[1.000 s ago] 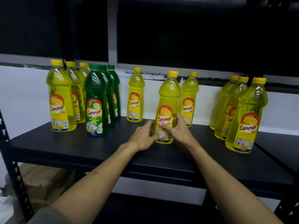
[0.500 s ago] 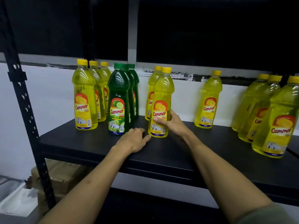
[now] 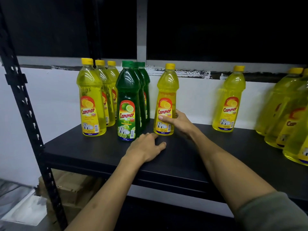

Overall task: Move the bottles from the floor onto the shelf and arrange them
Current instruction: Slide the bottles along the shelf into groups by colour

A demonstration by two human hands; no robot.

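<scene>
Sliding the yellow bottle [image 3: 165,104] leftward, my right hand [image 3: 179,121] now grips it just beside the green row [image 3: 131,100]; my left hand [image 3: 146,148] rests flat, holding nothing.

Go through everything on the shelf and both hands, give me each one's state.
Held yellow bottle: upright, capped, gripped.
Front green lime bottle: upright, capped.
Lone yellow bottle: upright, untouched.
Right hand: gripping held yellow bottle.
Left hand: resting on shelf.
</scene>
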